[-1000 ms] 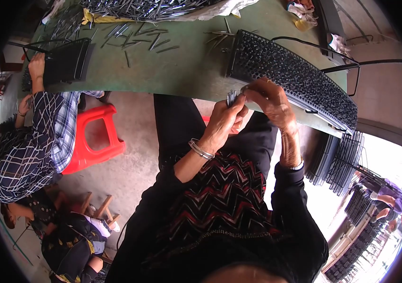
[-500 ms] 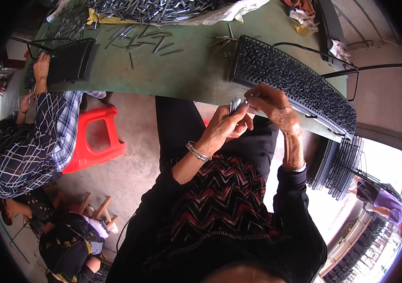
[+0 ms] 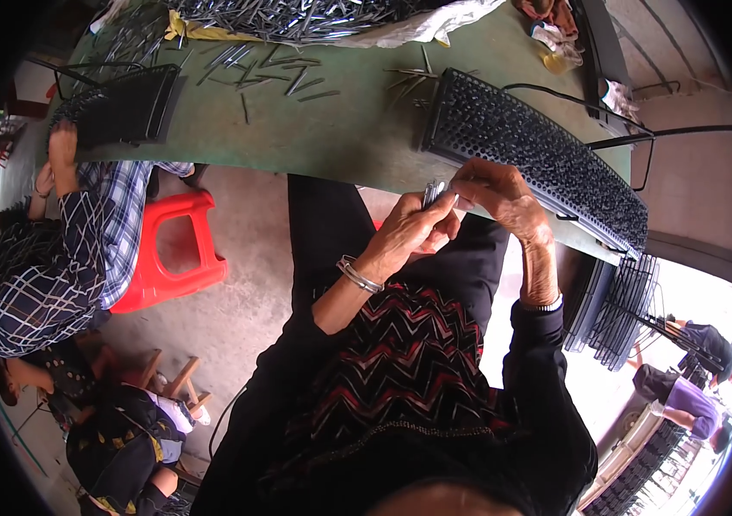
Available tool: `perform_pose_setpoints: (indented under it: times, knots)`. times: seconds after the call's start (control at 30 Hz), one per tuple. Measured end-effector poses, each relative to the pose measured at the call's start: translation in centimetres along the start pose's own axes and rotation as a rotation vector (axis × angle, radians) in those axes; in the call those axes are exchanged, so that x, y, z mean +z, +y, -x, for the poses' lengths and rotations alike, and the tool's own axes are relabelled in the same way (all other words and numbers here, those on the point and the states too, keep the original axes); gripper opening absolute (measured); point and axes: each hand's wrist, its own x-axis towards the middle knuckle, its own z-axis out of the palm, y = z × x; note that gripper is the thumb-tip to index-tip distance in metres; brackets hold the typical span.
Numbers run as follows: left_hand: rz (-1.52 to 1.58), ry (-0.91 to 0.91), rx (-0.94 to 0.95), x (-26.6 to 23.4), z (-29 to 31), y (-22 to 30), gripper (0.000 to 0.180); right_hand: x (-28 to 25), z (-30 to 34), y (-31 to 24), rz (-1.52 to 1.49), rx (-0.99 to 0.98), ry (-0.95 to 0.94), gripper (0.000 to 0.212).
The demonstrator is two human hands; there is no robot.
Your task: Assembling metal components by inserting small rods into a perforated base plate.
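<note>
My left hand (image 3: 410, 230) is closed around a small bundle of thin silvery metal strips (image 3: 431, 194), whose ends stick up past the thumb. At the ends of those strips, my right hand (image 3: 508, 205) pinches thumb and forefinger together on one of them; the fingers mostly hide it. Just beyond the right hand stands a long black rack (image 3: 546, 163), its face full of round holes, many holding dark pieces. It lies slanted along the table's right side.
On the green table (image 3: 314, 129) lie loose metal strips (image 3: 297, 76), with a large heap (image 3: 297, 19) on white sacking behind. A co-worker (image 3: 39, 275) works at another black rack (image 3: 129, 107) on the left, near a red stool (image 3: 211, 258). Stacked black racks (image 3: 619, 310) stand at right.
My right fingers have come down slightly against the strips in my left hand. The left co-worker's hand has shifted on their rack. At the far right, another person has come into view.
</note>
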Motion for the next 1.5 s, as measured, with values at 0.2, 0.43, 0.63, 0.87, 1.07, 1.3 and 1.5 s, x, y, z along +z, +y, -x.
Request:
perform_pose_setpoints:
  times: [0.2,0.43,0.63,0.87,1.07,1.3,1.5]
  knots:
    - [0.103,-0.031,-0.001,-0.3,-0.2,0.0,0.033,0.2,-0.4,0.2,0.005,-0.008,0.054,0.014]
    - [-0.022,-0.055,0.028,-0.8,-0.2,-0.3,0.035,0.8,-0.3,-0.1,-0.091,-0.032,0.04,0.01]
    - [-0.112,-0.02,0.045,-0.9,-0.3,-0.8,0.04,0.8,-0.2,-0.2,-0.062,-0.014,-0.007,0.008]
    - [0.008,0.148,0.006,-1.7,-0.1,-0.7,0.041,0.3,-0.5,-0.6,0.106,-0.187,0.434,0.008]
    - [0.342,0.18,-0.06,-1.8,-0.4,-2.3,0.024,0.6,-3.0,-0.5,0.322,-0.458,0.719,0.007]
    - [0.464,0.145,-0.08,-1.1,-0.3,-2.7,0.022,0.3,-4.3,0.5,0.56,-0.481,0.761,0.006]
    - [0.404,0.07,-0.098,-0.9,-0.1,-2.3,0.033,0.1,-4.2,0.3,0.62,-0.476,0.738,0.005]
